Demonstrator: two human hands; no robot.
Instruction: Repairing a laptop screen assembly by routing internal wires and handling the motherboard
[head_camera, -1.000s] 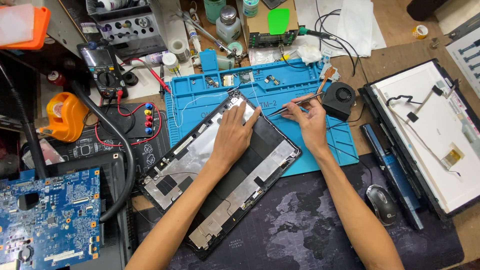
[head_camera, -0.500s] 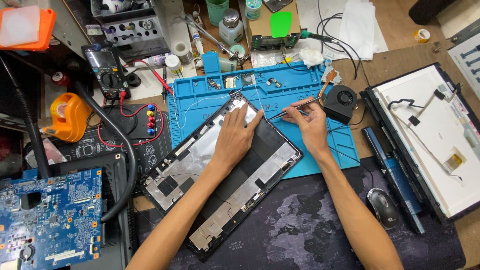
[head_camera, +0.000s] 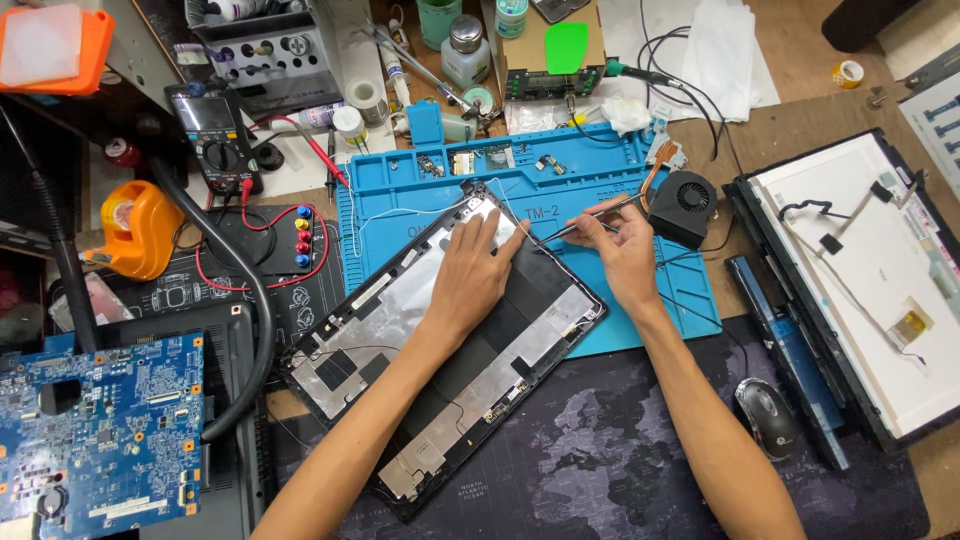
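The laptop lid shell (head_camera: 440, 345) lies slantwise, its upper corner on the blue repair mat (head_camera: 620, 200), its lower end on the dark desk mat (head_camera: 620, 470). It appears a thin, light plastic panel with foil patches and fine cables; judged flexible and easily cracked, best held by the edges. The left hand (head_camera: 478, 268) presses flat on it, fingers spread. The right hand (head_camera: 618, 250) pinches slim tweezers (head_camera: 580, 224) at the upper corner. A cooling fan (head_camera: 685, 203) sits just beside.

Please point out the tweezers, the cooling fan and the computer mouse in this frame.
tweezers (head_camera: 585, 224): head view, on the thin metal shaft just left of the right hand (head_camera: 620, 255).
cooling fan (head_camera: 690, 198): head view, on the round black rotor.
computer mouse (head_camera: 768, 418): head view, on the middle of its dark top shell.
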